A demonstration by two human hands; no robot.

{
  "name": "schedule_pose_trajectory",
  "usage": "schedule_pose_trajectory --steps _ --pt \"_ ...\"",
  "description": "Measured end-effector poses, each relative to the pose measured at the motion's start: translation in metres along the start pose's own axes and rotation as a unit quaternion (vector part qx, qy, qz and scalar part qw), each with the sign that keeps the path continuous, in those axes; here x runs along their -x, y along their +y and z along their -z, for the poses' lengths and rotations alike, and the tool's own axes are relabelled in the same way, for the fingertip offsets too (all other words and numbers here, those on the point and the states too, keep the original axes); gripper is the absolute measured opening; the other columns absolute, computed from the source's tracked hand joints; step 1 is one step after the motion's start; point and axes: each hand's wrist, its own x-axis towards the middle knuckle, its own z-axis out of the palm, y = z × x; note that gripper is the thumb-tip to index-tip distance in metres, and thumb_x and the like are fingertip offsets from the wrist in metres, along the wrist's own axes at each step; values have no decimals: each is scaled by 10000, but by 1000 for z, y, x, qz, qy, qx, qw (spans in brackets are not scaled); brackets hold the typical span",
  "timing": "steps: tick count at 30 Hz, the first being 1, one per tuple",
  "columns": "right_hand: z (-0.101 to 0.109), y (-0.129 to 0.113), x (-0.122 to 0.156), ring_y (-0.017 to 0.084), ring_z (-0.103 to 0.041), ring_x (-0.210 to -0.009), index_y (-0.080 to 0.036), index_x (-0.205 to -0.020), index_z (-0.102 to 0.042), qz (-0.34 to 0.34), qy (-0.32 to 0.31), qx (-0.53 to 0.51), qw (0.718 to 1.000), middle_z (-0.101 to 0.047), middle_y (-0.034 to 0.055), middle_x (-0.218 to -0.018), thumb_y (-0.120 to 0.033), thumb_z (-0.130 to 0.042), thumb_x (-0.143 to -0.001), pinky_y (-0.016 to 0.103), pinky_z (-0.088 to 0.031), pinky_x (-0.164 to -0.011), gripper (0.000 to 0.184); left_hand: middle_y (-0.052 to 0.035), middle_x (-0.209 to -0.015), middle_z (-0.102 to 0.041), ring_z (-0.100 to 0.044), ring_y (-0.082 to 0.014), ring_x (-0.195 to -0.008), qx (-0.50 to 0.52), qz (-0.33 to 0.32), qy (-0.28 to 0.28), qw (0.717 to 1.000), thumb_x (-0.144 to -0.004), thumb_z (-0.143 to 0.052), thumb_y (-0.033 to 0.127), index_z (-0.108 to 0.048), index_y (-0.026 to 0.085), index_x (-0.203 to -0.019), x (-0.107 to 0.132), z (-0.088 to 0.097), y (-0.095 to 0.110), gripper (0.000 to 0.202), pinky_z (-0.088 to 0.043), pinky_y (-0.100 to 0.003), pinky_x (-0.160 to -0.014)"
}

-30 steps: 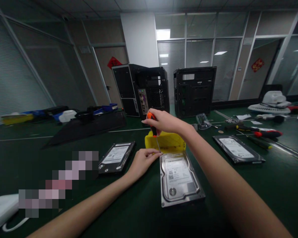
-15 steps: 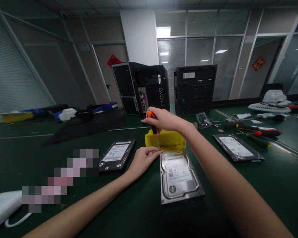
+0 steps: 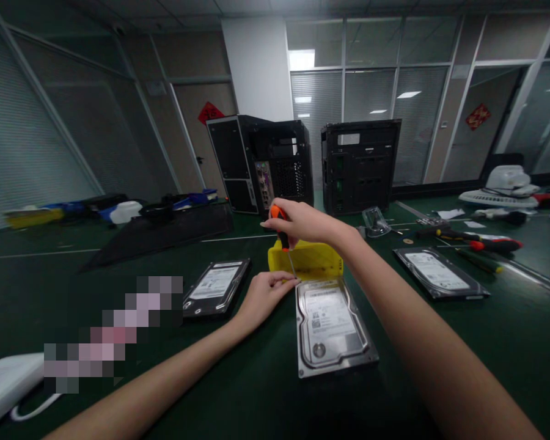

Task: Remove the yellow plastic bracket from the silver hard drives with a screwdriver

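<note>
My right hand (image 3: 305, 222) is closed around the orange-and-black handle of a screwdriver (image 3: 281, 233), held upright with its tip at the far left corner of a silver hard drive (image 3: 329, 322) lying flat on the green table. My left hand (image 3: 262, 296) rests beside that corner, its fingers pinched at the screwdriver's tip. What the fingers pinch is too small to see. A yellow bin (image 3: 307, 259) stands just behind the drive.
A second hard drive (image 3: 216, 286) lies to the left and a third (image 3: 440, 272) to the right. Two black computer cases (image 3: 261, 165) (image 3: 358, 165) stand behind. Screwdrivers (image 3: 486, 244) and small parts lie at the far right. A white object (image 3: 4, 385) sits at the near left.
</note>
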Motion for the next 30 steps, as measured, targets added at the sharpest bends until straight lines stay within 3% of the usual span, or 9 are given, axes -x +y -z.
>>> schedule_pose_trajectory --steps 9,15,20,30 --pt "-1 3 -1 121 -594 -457 -207 -789 -365 12 4 -8 1000 -501 -45 -590 -337 -487 -826 194 -451 -407 182 -26 -661 -658 -491 -135 -542 7 5 2 1000 -762 -527 440 -697 155 -848 0 0 -2 343 -312 -222 -496" --pt "-1 3 0 117 -590 -444 -207 -781 -363 22 2 -8 1000 -497 -46 -586 -339 -488 -820 194 -451 -412 186 -43 -746 -677 -547 -167 -636 37 5 -20 999 -781 -506 442 -688 149 -883 0 1 0 359 -365 -234 -551" --pt "-1 3 0 118 -591 -446 -205 -798 -366 19 5 -2 1000 -501 -44 -589 -327 -479 -827 191 -447 -409 169 -56 -805 -689 -579 -193 -712 41 12 -4 999 -791 -486 444 -679 143 -921 1 2 1 381 -401 -249 -605" --pt "-1 4 0 118 -586 -439 -205 -808 -368 21 9 0 1000 -517 -39 -588 -325 -471 -835 187 -434 -399 160 -58 -824 -698 -600 -202 -740 54 10 -18 998 -780 -518 435 -691 158 -888 1 1 -5 344 -430 -263 -639"
